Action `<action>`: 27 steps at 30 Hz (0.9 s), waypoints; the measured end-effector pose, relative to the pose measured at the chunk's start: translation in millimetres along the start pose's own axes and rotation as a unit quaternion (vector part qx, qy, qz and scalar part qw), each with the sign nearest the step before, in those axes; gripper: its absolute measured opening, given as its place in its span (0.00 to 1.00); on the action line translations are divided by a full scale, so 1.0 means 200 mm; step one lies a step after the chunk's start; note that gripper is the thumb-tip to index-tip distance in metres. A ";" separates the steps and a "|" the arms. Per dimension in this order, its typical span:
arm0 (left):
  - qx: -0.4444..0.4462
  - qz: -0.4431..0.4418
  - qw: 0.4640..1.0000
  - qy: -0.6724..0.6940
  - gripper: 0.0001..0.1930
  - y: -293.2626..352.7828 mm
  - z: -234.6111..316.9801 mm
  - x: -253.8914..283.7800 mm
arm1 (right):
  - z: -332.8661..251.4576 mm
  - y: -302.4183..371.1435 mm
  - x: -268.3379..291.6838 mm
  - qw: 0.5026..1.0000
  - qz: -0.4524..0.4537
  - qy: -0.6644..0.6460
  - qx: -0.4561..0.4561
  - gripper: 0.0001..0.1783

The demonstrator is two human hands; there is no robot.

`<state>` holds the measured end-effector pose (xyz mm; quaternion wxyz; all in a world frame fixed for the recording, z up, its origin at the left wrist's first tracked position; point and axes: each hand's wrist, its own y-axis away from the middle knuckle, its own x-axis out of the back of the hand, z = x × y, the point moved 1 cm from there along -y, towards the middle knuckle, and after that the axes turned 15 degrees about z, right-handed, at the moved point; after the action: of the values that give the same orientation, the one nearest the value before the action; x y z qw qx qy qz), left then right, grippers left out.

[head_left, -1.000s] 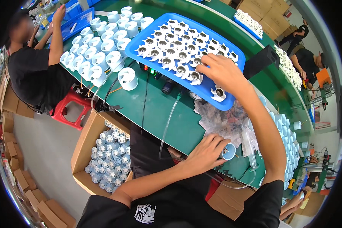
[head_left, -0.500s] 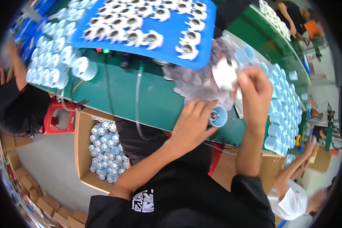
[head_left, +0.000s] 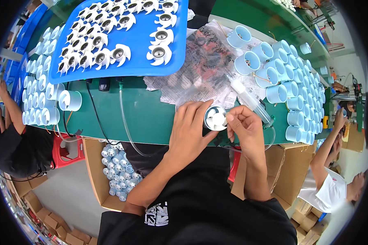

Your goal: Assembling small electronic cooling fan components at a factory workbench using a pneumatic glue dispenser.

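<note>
A light blue plastic cup (head_left: 206, 125) is gripped at the green table's front edge by my left hand (head_left: 190, 128), whose fingers and thumb close around its side. A white bladed fan wheel (head_left: 217, 117) fills the cup's mouth, facing up. My right hand (head_left: 247, 127) is closed in a pinch at the wheel's right edge, thumb and index finger against it; its other fingers are curled under. The inside of the cup below the wheel is hidden. Beyond the hands lies a clear syringe-like dispenser (head_left: 249, 100) with a green end fitting and a thin tube.
A blue tray (head_left: 139, 61) of white fan wheels stands at the back left. Rows of blue cups (head_left: 277, 94) line the right; more cups (head_left: 70, 100) stand at the left. Printed paper (head_left: 171, 92) covers the middle. A cardboard box (head_left: 93, 163) of finished-looking cups sits below; co-workers flank both sides.
My right hand has brought the white fan wheel down and left to the cup, where it now sits in the mouth. My left hand has moved slightly left with the cup; the view has shifted.
</note>
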<state>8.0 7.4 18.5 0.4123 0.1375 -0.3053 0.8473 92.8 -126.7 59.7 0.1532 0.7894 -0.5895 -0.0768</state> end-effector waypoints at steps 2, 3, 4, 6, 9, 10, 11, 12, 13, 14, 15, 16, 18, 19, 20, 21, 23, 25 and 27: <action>0.000 0.007 1.000 -0.002 0.38 0.00 0.01 0.00 | 0.00 0.00 0.00 1.000 -0.007 0.018 -0.007 0.06; 0.000 0.007 1.000 0.003 0.38 0.00 0.01 0.00 | 0.00 0.00 -0.01 0.999 -0.002 0.034 0.009 0.06; 0.000 0.007 1.000 0.007 0.38 0.00 0.01 0.00 | 0.00 0.00 -0.01 0.999 0.001 0.049 0.023 0.07; -0.001 0.010 1.000 0.009 0.38 0.01 0.00 0.00 | -0.02 0.01 -0.02 0.999 0.006 0.038 0.037 0.07; -0.004 0.012 1.000 0.012 0.38 0.02 0.00 0.01 | -0.03 0.02 0.00 0.999 0.001 -0.007 0.049 0.09; -0.005 0.009 1.000 0.014 0.38 0.01 0.01 0.01 | -0.03 0.02 0.03 0.997 -0.017 0.027 0.072 0.09; -0.006 0.009 1.000 0.014 0.38 0.01 0.01 0.01 | -0.03 0.01 0.04 0.993 -0.034 0.061 0.096 0.10; -0.007 0.007 1.000 0.015 0.37 0.00 0.01 0.00 | -0.04 0.01 0.05 0.984 -0.044 0.118 0.129 0.09; -0.010 0.002 1.000 0.018 0.37 0.00 0.01 -0.01 | -0.06 0.02 0.04 0.965 -0.063 0.172 0.187 0.09; -0.011 -0.001 1.000 0.020 0.37 0.00 0.01 -0.02 | -0.09 0.01 0.01 0.940 -0.081 0.225 0.244 0.09; -0.014 0.002 1.000 0.018 0.37 -0.01 0.01 -0.03 | -0.10 0.00 -0.04 0.919 -0.055 0.253 0.297 0.08; -0.015 0.007 1.000 0.013 0.37 -0.01 0.00 -0.03 | -0.09 0.00 -0.03 0.920 -0.056 0.253 0.295 0.08; -0.017 0.006 1.000 0.014 0.36 -0.03 0.00 -0.02 | -0.12 -0.01 -0.03 0.811 0.114 0.359 0.448 0.15; -0.017 0.013 1.000 0.008 0.36 -0.03 -0.02 0.01 | -0.15 0.02 -0.06 0.846 0.141 0.303 0.415 0.18; -0.015 0.021 1.000 -0.005 0.35 -0.02 -0.03 0.04 | -0.14 0.02 -0.06 0.861 0.115 0.287 0.404 0.18; -0.011 0.033 0.999 -0.022 0.35 -0.02 -0.03 0.07 | -0.12 0.02 -0.04 0.875 0.084 0.270 0.393 0.19; 0.034 0.061 0.997 0.026 0.32 0.01 -0.03 0.07 | -0.03 0.01 -0.01 0.864 0.125 0.283 0.398 0.21; -0.068 0.079 0.994 0.040 0.27 0.03 -0.04 -0.03 | 0.12 -0.07 0.23 0.794 0.227 0.374 0.423 0.25; -0.061 0.085 0.989 0.100 0.24 0.04 -0.01 -0.02 | 0.10 -0.07 0.40 0.927 0.113 0.255 0.251 0.21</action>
<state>4.6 2.9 11.3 0.3748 0.0000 -0.3242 0.8686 122.1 -202.0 41.3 0.1029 0.7231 -0.6156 0.2958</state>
